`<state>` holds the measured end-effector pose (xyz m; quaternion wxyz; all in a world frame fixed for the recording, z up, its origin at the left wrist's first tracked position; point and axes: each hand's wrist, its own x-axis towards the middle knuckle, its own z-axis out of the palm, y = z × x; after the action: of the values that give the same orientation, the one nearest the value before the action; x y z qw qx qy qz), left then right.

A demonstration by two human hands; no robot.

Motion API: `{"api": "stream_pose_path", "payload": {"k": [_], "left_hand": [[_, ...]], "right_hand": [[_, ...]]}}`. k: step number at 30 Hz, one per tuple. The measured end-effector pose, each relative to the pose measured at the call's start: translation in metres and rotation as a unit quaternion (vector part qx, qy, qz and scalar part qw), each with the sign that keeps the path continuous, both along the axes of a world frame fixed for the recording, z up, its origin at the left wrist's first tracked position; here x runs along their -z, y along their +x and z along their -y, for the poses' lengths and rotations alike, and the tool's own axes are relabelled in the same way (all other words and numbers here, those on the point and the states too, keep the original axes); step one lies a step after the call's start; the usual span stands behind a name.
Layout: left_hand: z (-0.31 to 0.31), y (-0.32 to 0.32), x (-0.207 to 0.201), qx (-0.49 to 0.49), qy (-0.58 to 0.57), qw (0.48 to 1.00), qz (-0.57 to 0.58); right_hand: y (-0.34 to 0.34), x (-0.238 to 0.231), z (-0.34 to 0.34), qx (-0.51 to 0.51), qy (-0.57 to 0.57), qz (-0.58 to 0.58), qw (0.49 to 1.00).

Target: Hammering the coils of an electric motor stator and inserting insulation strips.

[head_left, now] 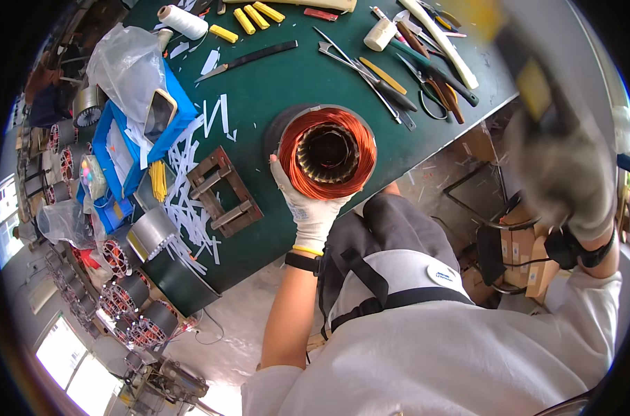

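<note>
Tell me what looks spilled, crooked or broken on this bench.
White paper strips lie strewn in a loose, tangled heap between the blue bin and the metal frame, pointing every which way, with a few apart from the pile. They look spilled rather than stacked. No clear damage shows on the copper coil.

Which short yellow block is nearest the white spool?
The leftmost yellow block, lying lowest in the picture; the other three lie to its right, farther from the white spool.
</note>
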<state>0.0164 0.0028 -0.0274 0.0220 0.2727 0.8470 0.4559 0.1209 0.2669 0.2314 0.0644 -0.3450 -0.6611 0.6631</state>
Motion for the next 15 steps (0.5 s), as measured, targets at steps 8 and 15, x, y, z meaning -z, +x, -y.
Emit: {"api": "stream_pose_path", "payload": {"k": [8,15], "left_hand": [[-0.028,0.028,-0.002,-0.068,0.011,0.997,-0.024],[0.007,-0.044,-0.022,0.118,-0.015,0.993,0.01]], "right_hand": [[0.061,0.061,0.061,-0.317,-0.141,0.155,0.925],[0.037,0.016,-0.065,-0.158,0.199,-0.02,0.967]]}}
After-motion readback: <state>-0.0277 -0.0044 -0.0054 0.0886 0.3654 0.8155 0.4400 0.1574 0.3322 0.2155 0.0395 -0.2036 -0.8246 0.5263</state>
